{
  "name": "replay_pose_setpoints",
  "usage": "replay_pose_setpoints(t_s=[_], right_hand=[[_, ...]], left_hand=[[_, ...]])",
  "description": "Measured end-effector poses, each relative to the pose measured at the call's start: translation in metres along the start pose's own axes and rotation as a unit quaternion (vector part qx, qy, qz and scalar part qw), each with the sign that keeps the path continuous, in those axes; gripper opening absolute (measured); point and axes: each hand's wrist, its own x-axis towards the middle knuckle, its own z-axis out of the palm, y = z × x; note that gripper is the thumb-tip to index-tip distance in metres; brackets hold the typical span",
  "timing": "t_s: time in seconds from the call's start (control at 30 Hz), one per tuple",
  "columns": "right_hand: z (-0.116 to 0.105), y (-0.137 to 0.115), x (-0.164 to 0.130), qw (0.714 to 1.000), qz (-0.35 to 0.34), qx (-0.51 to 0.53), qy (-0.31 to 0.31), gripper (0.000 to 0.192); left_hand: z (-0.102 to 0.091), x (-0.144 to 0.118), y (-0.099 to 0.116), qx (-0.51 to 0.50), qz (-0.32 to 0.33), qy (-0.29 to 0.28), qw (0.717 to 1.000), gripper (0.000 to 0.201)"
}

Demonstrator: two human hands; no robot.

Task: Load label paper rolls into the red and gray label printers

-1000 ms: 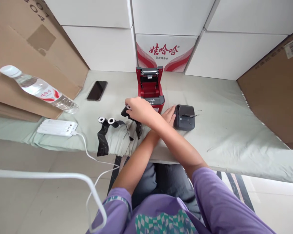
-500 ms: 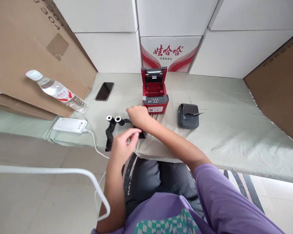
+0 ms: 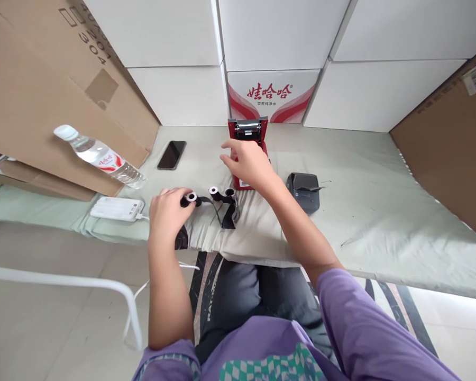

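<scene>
My left hand (image 3: 168, 214) is at the left roll of black ribbon (image 3: 192, 197), thumb and fingers curled round it; its far side is hidden by the hand. Beside it, two more black ribbon rolls (image 3: 213, 191) stand upright with pale cores, a loose strip (image 3: 230, 218) trailing toward the cloth's front edge. Over the front of a red label printer (image 3: 248, 125), my right hand (image 3: 250, 163) is raised, thumb and fingers apart and holding nothing. The printer's lid is up, and my hand hides most of its body.
A small dark printer (image 3: 304, 193) sits right of my right forearm. Left are a phone (image 3: 172, 155), a tilted water bottle (image 3: 103, 157) and a white power bank (image 3: 117, 208) with a cable. White boxes (image 3: 273, 95) form the back; cardboard (image 3: 448, 132) stands at the right.
My right hand has lifted off the ribbon rolls and moved up and right to the red printer. My left hand has shifted left and forward onto the left roll.
</scene>
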Motion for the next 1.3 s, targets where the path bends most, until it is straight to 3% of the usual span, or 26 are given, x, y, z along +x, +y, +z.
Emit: replay_pose_setpoints(t_s=[0.07, 0.1, 0.2, 0.27, 0.33, 0.47, 0.57, 0.83, 1.03, 1.2, 1.3], right_hand=[[-0.007, 0.011, 0.003, 0.999, -0.022, 0.041, 0.004, 0.035], [-0.01, 0.016, 0.004, 0.997, -0.041, 0.062, -0.002, 0.034], [-0.019, 0.028, 0.006, 0.986, -0.11, 0.117, -0.034, 0.034], [-0.024, 0.031, 0.006, 0.98, -0.138, 0.135, -0.043, 0.036], [-0.026, 0.031, 0.006, 0.982, -0.139, 0.127, -0.029, 0.039], [-0.022, 0.036, 0.01, 0.996, -0.054, 0.068, 0.021, 0.037], [-0.018, 0.048, 0.016, 0.998, -0.005, 0.051, 0.04, 0.04], [-0.024, 0.062, 0.019, 0.998, 0.015, 0.011, 0.056, 0.062], [-0.025, 0.062, 0.019, 0.998, -0.003, 0.024, 0.059, 0.067], [-0.028, 0.067, 0.017, 0.997, 0.026, 0.022, 0.064, 0.071], [-0.032, 0.076, 0.017, 0.998, 0.026, 0.014, 0.057, 0.067]], left_hand=[[-0.007, 0.005, 0.008, -0.132, -0.06, 0.073, 0.987, 0.024], [-0.01, 0.01, 0.014, -0.221, -0.089, 0.123, 0.963, 0.027], [-0.009, 0.036, 0.042, -0.498, -0.114, 0.234, 0.827, 0.032], [0.0, 0.058, 0.065, -0.621, -0.107, 0.218, 0.745, 0.032], [0.013, 0.08, 0.086, -0.666, -0.099, 0.159, 0.722, 0.035], [0.037, 0.11, 0.113, -0.632, -0.053, 0.055, 0.772, 0.029], [0.043, 0.122, 0.121, -0.596, -0.01, 0.039, 0.802, 0.026], [0.034, 0.146, 0.123, -0.551, 0.072, -0.076, 0.828, 0.027], [0.038, 0.144, 0.128, -0.491, 0.095, -0.075, 0.863, 0.021], [0.041, 0.146, 0.112, -0.515, 0.055, -0.03, 0.855, 0.024], [0.041, 0.154, 0.088, -0.593, 0.078, 0.005, 0.801, 0.039]])
